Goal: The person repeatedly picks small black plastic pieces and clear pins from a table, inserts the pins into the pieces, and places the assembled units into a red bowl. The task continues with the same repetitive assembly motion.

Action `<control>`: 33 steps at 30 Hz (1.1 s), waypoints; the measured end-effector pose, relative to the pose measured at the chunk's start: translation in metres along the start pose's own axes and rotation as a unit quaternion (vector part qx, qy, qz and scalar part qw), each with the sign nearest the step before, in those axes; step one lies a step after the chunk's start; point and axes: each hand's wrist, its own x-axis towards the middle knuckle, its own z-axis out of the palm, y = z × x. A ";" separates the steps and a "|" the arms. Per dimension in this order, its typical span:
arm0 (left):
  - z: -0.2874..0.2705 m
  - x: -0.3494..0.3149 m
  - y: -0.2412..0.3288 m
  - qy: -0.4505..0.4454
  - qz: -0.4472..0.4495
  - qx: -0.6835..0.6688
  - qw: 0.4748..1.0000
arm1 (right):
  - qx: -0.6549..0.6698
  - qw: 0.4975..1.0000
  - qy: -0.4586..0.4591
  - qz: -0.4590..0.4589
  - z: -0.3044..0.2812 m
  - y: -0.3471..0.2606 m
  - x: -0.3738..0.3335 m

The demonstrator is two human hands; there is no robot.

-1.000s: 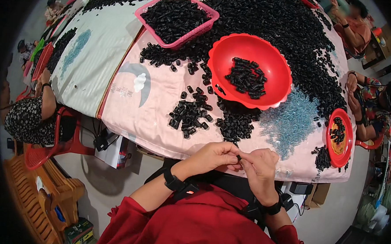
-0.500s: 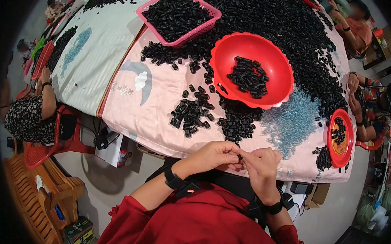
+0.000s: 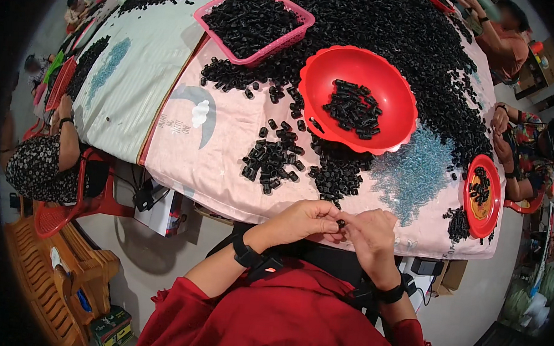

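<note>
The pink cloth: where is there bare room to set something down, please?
The widest free patch on the pink cloth lies between the white cloth and the loose cluster of black pieces. A small gap separates the blue pieces from the small red tray. Beyond the red bowl, it is crowded.

Black part (image 3: 341, 224): largely covered by the fingers of the left hand (image 3: 309, 220); its full shape cannot be told.
Right hand (image 3: 371, 235): contact with the part cannot be made out.
Pink basket (image 3: 281, 43): floor hidden under black pieces (image 3: 250, 24).
Blue pieces (image 3: 415, 168): too small to be told apart.
Black pile (image 3: 385, 28): cut off by the upper edge.
</note>
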 end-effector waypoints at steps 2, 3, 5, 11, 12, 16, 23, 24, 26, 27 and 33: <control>0.002 -0.001 0.004 -0.008 -0.016 0.000 1.000 | 0.026 0.999 0.038 0.025 0.007 0.010 -0.004; 0.003 -0.003 0.009 -0.014 -0.034 0.004 0.999 | 0.007 0.999 0.044 0.016 0.010 0.015 -0.004; 0.001 -0.005 0.013 -0.038 -0.045 0.049 0.997 | -0.031 0.998 0.056 -0.004 0.013 0.022 -0.001; -0.002 -0.004 0.021 -0.131 -0.046 0.205 0.969 | -0.158 0.983 -0.065 -0.072 0.017 0.008 0.023; -0.002 -0.004 0.024 -0.139 -0.050 0.216 0.965 | -0.171 0.979 -0.076 -0.079 0.020 0.008 0.024; -0.001 -0.004 0.029 -0.148 -0.057 0.235 0.959 | -0.177 0.975 -0.107 -0.081 0.018 0.008 0.023; -0.002 -0.002 0.029 -0.143 -0.046 0.198 0.969 | -0.170 0.984 -0.008 -0.055 0.013 0.028 0.013; -0.002 -0.001 0.029 -0.145 -0.049 0.193 0.969 | -0.155 0.987 0.022 -0.044 0.014 0.030 0.013; -0.002 -0.001 0.030 -0.148 -0.055 0.183 0.970 | -0.119 0.991 0.054 -0.007 0.017 0.033 0.011; -0.002 -0.001 0.030 -0.149 -0.056 0.181 0.971 | -0.102 0.992 0.070 0.012 0.019 0.033 0.010; -0.005 0.000 0.029 -0.146 -0.066 0.198 0.967 | -0.132 0.991 0.032 0.009 0.029 0.019 0.008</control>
